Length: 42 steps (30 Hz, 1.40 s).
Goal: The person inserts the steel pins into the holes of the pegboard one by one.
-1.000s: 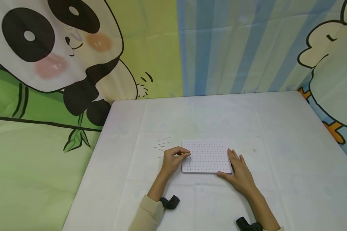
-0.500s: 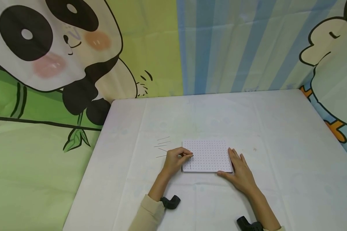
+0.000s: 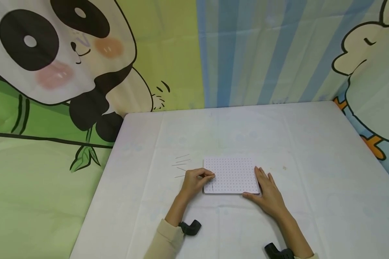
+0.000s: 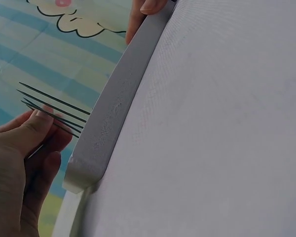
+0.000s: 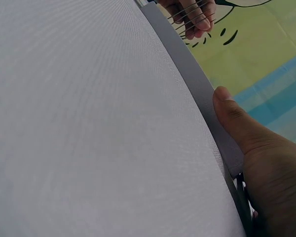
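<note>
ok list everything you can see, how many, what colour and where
pegboard: one, white with dark dots, on the table
standing rods: several, dark, upright at the pegboard's left side
loose rods: five visible, dark, on the table left of the pegboard
table: one, white, under the pegboard
backdrop: one, multicoloured, behind and beside the table
wrist cameras: two, black, one per wrist
sleeves: two, beige, at the picture's lower edge
left hand: one, pinching one of the standing rods
right hand: one, against the pegboard's right and near edges

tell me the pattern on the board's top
The board is whitish with rows of small dark dots, clearest in the head view.
</note>
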Each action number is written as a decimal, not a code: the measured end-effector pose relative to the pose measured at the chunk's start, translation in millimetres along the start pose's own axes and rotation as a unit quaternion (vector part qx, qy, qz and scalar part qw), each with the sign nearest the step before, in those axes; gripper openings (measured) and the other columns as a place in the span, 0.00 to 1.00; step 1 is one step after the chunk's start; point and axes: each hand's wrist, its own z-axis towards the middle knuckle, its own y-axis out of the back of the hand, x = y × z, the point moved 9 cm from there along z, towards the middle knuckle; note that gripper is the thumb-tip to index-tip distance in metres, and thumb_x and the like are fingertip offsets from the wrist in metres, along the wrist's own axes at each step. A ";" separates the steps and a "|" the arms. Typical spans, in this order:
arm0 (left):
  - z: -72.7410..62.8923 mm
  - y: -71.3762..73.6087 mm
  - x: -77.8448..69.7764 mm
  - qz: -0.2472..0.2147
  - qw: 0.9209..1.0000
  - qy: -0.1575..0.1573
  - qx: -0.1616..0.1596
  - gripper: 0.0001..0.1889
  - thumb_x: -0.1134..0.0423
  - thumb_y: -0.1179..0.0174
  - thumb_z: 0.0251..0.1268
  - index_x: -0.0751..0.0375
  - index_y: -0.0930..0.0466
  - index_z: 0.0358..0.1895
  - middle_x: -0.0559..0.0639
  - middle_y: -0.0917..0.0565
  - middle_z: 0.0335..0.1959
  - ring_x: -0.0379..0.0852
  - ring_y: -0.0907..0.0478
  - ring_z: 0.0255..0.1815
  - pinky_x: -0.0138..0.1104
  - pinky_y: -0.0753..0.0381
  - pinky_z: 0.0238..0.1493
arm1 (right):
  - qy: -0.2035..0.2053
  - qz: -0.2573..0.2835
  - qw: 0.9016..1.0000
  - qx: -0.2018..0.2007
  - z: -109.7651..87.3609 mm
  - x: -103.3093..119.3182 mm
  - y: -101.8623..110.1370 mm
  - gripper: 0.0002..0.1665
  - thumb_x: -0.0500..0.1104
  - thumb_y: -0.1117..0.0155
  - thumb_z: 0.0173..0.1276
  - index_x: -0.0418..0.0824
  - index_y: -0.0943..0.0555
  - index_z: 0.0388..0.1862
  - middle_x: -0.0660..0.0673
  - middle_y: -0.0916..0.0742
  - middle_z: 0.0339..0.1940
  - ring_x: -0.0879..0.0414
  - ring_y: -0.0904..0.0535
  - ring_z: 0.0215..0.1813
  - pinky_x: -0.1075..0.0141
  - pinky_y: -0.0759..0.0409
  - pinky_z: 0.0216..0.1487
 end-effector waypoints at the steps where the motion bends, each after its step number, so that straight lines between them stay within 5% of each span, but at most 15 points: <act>1: -0.7 -0.1 1.9 -0.007 1.000 0.004 0.002 0.03 0.76 0.34 0.50 0.69 0.17 0.29 0.57 0.15 0.27 0.48 0.19 0.26 0.32 0.19 0.30 | 0.000 0.000 1.000 -0.001 -0.4 -0.1 -0.1 0.63 0.63 0.29 0.47 0.31 0.47 0.71 0.30 0.37 0.68 0.39 0.45 0.70 0.55 0.60 0.71; 7: -3.7 -1.7 18.6 -0.078 0.996 0.048 0.017 0.03 0.75 0.35 0.52 0.70 0.16 0.31 0.57 0.15 0.30 0.45 0.17 0.32 0.32 0.18 0.34 | -0.001 -0.003 1.000 -0.003 -0.9 -0.8 -0.5 0.63 0.63 0.28 0.47 0.31 0.47 0.71 0.31 0.37 0.68 0.40 0.45 0.70 0.55 0.59 0.71; 13: -4.5 -2.3 25.0 -0.106 0.992 0.054 0.034 0.06 0.76 0.37 0.53 0.72 0.16 0.35 0.58 0.15 0.34 0.45 0.17 0.38 0.34 0.19 0.39 | -0.001 -0.001 1.000 -0.002 0.1 -0.6 -0.3 0.63 0.63 0.29 0.47 0.32 0.47 0.71 0.31 0.37 0.68 0.40 0.45 0.70 0.55 0.59 0.71; 18: -14.3 16.7 48.5 -0.116 0.988 0.100 0.005 0.09 0.74 0.36 0.54 0.69 0.16 0.40 0.56 0.15 0.38 0.47 0.18 0.41 0.34 0.20 0.42 | 0.002 0.001 1.000 0.001 0.9 0.4 -0.9 0.63 0.63 0.29 0.47 0.32 0.47 0.71 0.32 0.37 0.68 0.41 0.46 0.70 0.55 0.60 0.71; 23: -28.2 62.8 74.4 -0.056 0.987 0.125 -0.081 0.07 0.68 0.33 0.51 0.60 0.14 0.36 0.51 0.15 0.34 0.46 0.19 0.34 0.31 0.19 0.36 | 0.001 0.003 1.000 0.002 0.4 0.9 -0.9 0.63 0.64 0.29 0.47 0.32 0.47 0.71 0.32 0.36 0.68 0.42 0.46 0.70 0.56 0.60 0.71; 27: -32.8 81.6 80.2 0.017 0.989 0.115 -0.090 0.04 0.66 0.31 0.50 0.58 0.13 0.31 0.48 0.15 0.30 0.43 0.21 0.30 0.28 0.22 0.30 | -0.003 -0.001 1.000 0.002 -0.6 -0.7 -0.7 0.63 0.64 0.29 0.47 0.32 0.47 0.71 0.32 0.36 0.68 0.41 0.46 0.70 0.57 0.60 0.71; 35: -36.1 76.6 90.3 0.090 0.986 0.133 -0.036 0.03 0.64 0.30 0.48 0.55 0.13 0.28 0.39 0.17 0.27 0.35 0.21 0.29 0.28 0.22 0.30 | -0.007 -0.003 1.000 0.001 -1.3 -0.5 -0.5 0.63 0.63 0.29 0.47 0.32 0.48 0.71 0.32 0.37 0.68 0.40 0.46 0.70 0.56 0.59 0.71; 42: -36.9 74.2 95.6 0.100 0.988 0.116 -0.035 0.03 0.64 0.29 0.46 0.55 0.14 0.24 0.39 0.18 0.26 0.36 0.22 0.28 0.27 0.23 0.27 | -0.010 -0.001 1.000 0.004 -2.4 -0.3 -0.2 0.63 0.63 0.29 0.48 0.32 0.48 0.71 0.31 0.37 0.68 0.40 0.45 0.70 0.56 0.59 0.71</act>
